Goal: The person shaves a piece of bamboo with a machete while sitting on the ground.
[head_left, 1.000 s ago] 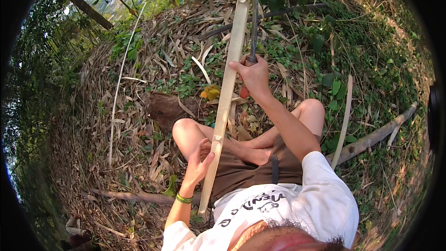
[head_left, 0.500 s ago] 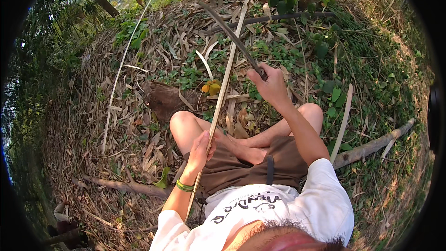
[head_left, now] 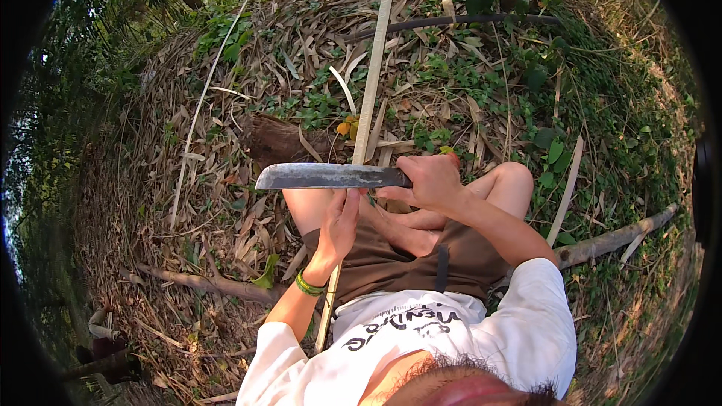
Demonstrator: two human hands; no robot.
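Note:
A long, pale, flat bamboo strip (head_left: 372, 75) runs from beside my left side, over my lap and far out ahead. My left hand (head_left: 341, 219) grips it above my lap, fingers wrapped round it. My right hand (head_left: 427, 180) is closed round the handle of a machete (head_left: 323, 176). Its broad, dark grey blade lies crosswise over the strip, just beyond my left fingers, with the tip pointing left. The blade covers a short part of the strip; whether its edge touches the bamboo I cannot tell.
I sit cross-legged on dry leaves and green weeds. A brown log stump (head_left: 278, 140) lies beyond my left knee. Thin pale strips lie left (head_left: 201, 101) and right (head_left: 566, 192). A thick branch (head_left: 620, 238) lies at the right, another (head_left: 203, 282) at the left. A dark curved stem (head_left: 474, 19) lies farther out.
The machete has swung from pointing away ahead to lying crosswise over the strip. My right hand has come closer to me. My left hand has moved slightly forward and right, still holding the strip.

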